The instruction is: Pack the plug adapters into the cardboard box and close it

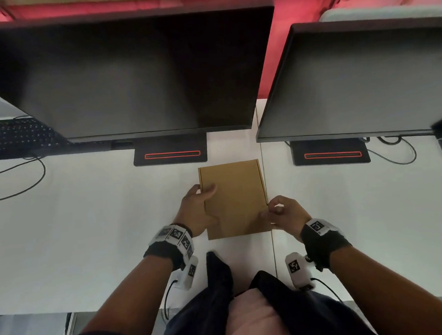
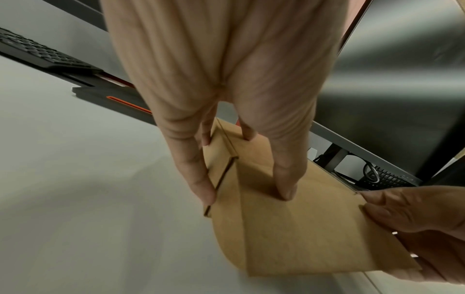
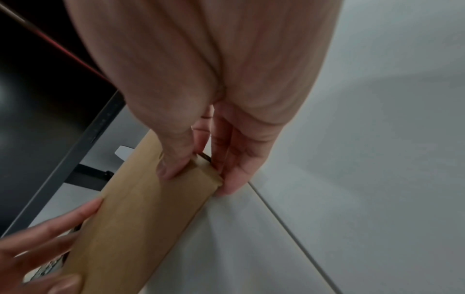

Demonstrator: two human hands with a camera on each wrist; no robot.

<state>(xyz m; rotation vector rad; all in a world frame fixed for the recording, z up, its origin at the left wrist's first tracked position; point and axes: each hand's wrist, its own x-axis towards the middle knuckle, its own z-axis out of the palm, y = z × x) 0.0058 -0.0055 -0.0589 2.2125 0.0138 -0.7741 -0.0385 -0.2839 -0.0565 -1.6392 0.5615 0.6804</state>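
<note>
A flat brown cardboard box (image 1: 233, 197) lies with its lid down on the white table, just in front of the middle monitor's stand. My left hand (image 1: 199, 208) grips its left edge, thumb on the lid and fingers down the side wall; the left wrist view shows this grip (image 2: 246, 191) on the box (image 2: 289, 228). My right hand (image 1: 280, 213) pinches the right edge near the front corner. In the right wrist view its thumb presses the top and its fingers (image 3: 229, 179) lie against the side flap of the box (image 3: 141, 208). No plug adapters are in sight.
Two dark monitors (image 1: 135, 76) (image 1: 365, 78) hang over the back of the table, on black stands with red stripes (image 1: 172, 154) (image 1: 331, 155). A black keyboard (image 1: 19, 137) and cables lie far left. A table seam (image 1: 265, 180) runs beside the box.
</note>
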